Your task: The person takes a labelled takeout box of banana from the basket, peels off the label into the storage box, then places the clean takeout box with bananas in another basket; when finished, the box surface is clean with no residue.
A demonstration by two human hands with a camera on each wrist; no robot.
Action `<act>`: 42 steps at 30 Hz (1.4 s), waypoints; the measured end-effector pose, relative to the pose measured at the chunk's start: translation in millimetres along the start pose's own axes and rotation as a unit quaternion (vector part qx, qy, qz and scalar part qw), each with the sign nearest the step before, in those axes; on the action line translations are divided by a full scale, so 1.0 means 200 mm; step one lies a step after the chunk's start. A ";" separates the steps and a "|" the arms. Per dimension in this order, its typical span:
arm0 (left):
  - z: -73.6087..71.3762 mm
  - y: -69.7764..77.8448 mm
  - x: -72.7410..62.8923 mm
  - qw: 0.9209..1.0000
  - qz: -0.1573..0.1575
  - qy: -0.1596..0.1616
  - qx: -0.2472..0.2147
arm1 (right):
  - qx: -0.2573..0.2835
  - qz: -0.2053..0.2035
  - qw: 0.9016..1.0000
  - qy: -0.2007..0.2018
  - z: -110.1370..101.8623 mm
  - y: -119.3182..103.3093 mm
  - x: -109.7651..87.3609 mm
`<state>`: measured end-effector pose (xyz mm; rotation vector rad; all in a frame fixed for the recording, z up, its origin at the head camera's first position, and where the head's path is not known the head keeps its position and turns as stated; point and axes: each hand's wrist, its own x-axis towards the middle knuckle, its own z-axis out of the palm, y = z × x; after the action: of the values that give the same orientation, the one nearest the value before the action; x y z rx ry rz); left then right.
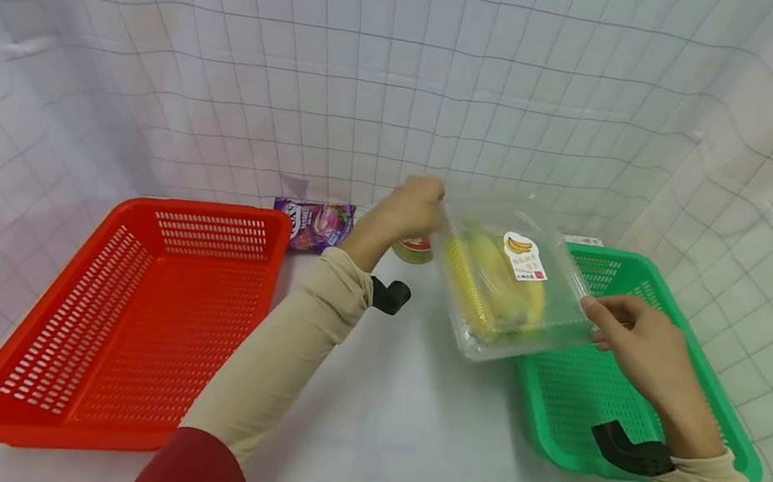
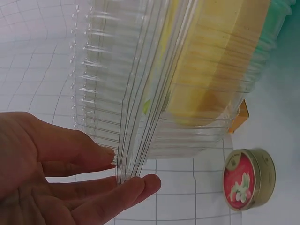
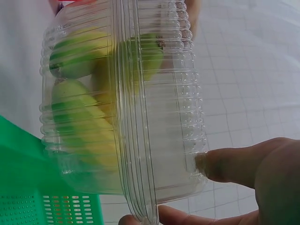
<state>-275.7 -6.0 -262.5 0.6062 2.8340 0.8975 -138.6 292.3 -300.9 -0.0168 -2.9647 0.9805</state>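
A clear plastic clamshell box hangs tilted in the air between my hands. Bananas, yellow with green ends, lie inside it, and a white banana label is on its lid. My left hand pinches the rim at the far left side; in the left wrist view, thumb and fingers close on the layered edge. At the opposite side, my right hand grips the box, its thumb against the lid and other fingers at the rim.
A red basket stands on the left of the white table. The green basket is at the right, partly under the box. Behind are a purple snack packet and a round tin, plus an orange box.
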 end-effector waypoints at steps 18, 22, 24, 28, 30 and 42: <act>-0.09 -0.21 -0.10 0.999 -0.003 -0.036 0.041 | 0.031 -0.017 0.998 -0.060 0.18 -0.12 -0.01; -0.10 -0.28 -0.10 0.998 0.010 -0.051 0.043 | 0.043 -0.014 0.996 -0.073 0.23 -0.14 -0.02; -0.10 -0.31 -0.10 0.997 0.014 -0.061 0.048 | 0.049 -0.013 0.996 -0.078 0.26 -0.14 -0.03; -0.09 -0.36 -0.10 0.996 0.004 -0.079 0.048 | 0.067 -0.010 0.994 -0.086 0.31 -0.15 -0.04; -0.08 -0.38 -0.10 0.995 -0.006 -0.091 0.043 | 0.073 -0.006 0.993 -0.088 0.35 -0.15 -0.05; 0.01 -0.50 -0.11 0.991 -0.052 -0.123 -0.007 | 0.133 0.015 0.987 -0.092 0.51 -0.14 -0.12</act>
<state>-289.4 -88.0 -321.2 0.5216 2.6100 0.7670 -116.7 207.8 -366.4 0.0342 -2.9715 1.4494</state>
